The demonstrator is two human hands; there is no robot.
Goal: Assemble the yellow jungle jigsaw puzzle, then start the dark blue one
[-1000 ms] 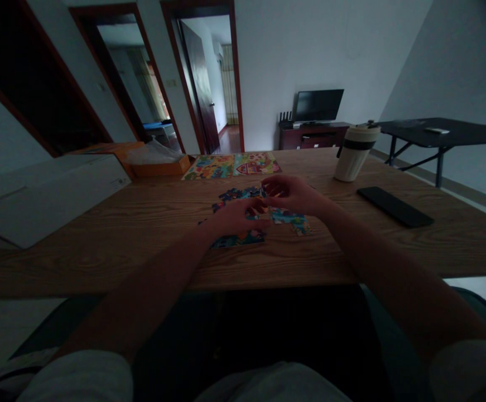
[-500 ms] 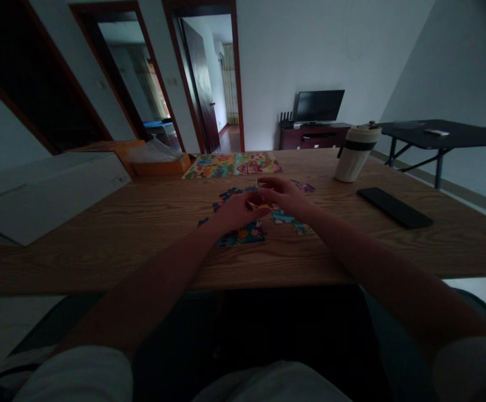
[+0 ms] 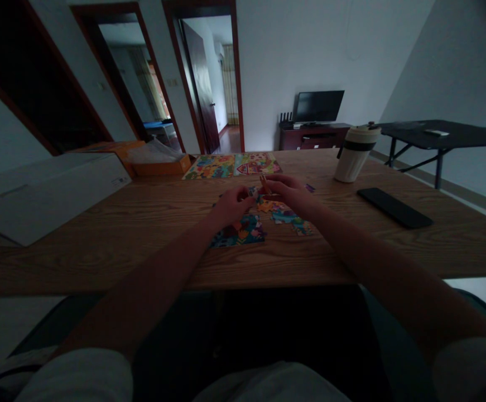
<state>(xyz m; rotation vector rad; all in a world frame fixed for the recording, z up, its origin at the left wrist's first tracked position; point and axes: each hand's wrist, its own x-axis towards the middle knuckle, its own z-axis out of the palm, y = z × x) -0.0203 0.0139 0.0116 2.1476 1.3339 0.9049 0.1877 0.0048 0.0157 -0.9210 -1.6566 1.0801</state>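
Note:
Jigsaw pieces in bright colours lie scattered on the wooden table in front of me. A joined patch of pieces sits under my left hand, whose fingers curl down at its far edge. It is too dim to tell whether that hand holds a piece. My right hand reaches left over a loose group of pieces, and its fingertips seem to pinch a small orange jigsaw piece. Two picture cards lie beyond my hands.
A white box and an orange box with plastic stand at the table's left. A lidded tumbler and a black phone are on the right. A dark folding table stands beyond.
My left hand has moved left and away from my right hand. This uncovers orange pieces between them. My right hand has shifted slightly toward the far edge of the table.

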